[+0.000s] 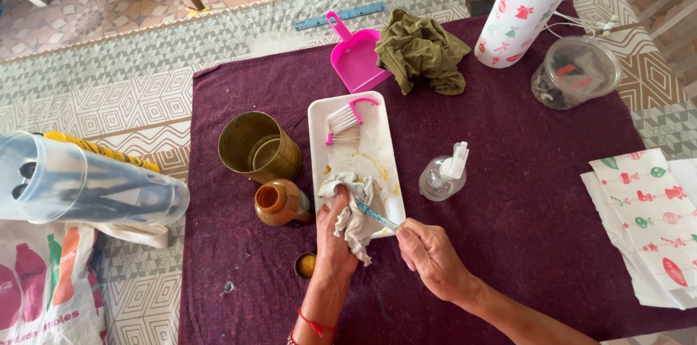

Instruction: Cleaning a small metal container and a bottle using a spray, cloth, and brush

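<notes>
Left hand (pixel 335 236) clutches rag (pixel 354 207) over tray (pixel 381 163); right hand (pixel 430 254) pinches brush (pixel 376 216). Jar (pixel 282 202) sits just left of grip: an elbow nudge could tip it.

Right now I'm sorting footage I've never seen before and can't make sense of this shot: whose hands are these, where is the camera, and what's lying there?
The one picture comes from a camera worn on a person's head, looking down at their own bare hands. The left hand presses a stained cloth onto a white tray; the right hand holds a thin blue tool against it. On the purple cloth-covered table lie a brass cup, a small brown pot, a pump bottle, a pink dustpan and a paper towel roll.
</notes>
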